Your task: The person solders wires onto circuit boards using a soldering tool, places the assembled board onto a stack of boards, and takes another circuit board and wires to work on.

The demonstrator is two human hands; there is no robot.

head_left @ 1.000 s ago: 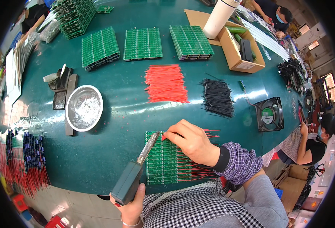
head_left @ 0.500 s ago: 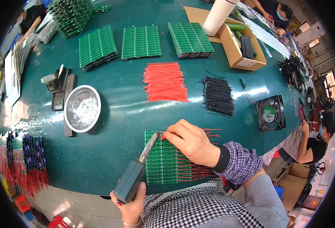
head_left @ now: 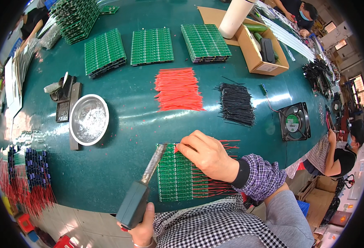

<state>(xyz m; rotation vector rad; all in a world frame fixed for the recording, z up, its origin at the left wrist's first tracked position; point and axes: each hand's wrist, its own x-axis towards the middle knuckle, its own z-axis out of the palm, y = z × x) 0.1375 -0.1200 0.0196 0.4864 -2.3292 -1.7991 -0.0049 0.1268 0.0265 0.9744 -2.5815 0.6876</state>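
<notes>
My left hand [head_left: 144, 226] is closed around the dark grey body of a soldering gun [head_left: 132, 203]. Its long metal tip reaches up to the top left part of a green circuit board panel [head_left: 171, 182] lying on the bench in front of me. My right hand [head_left: 210, 157] rests over the panel's upper right, with thumb and forefinger pinching a red wire [head_left: 176, 149] against the board. The rest of that wire is hidden by the hand. Several red wires [head_left: 213, 188] run out from the panel's right half under my right wrist.
Beyond the panel lie a pile of red wires [head_left: 178, 91] and a pile of black wires [head_left: 236, 103]. A white-rimmed bowl [head_left: 106, 124] stands left, a fan [head_left: 293, 122] right. Behind are stacked panels [head_left: 151, 45] and a cardboard box [head_left: 268, 68]. Wired boards [head_left: 37, 167] lie left.
The soldering gun has moved left and a little down, its tip shifting away from the pinched wire. My right hand has stayed nearly still.
</notes>
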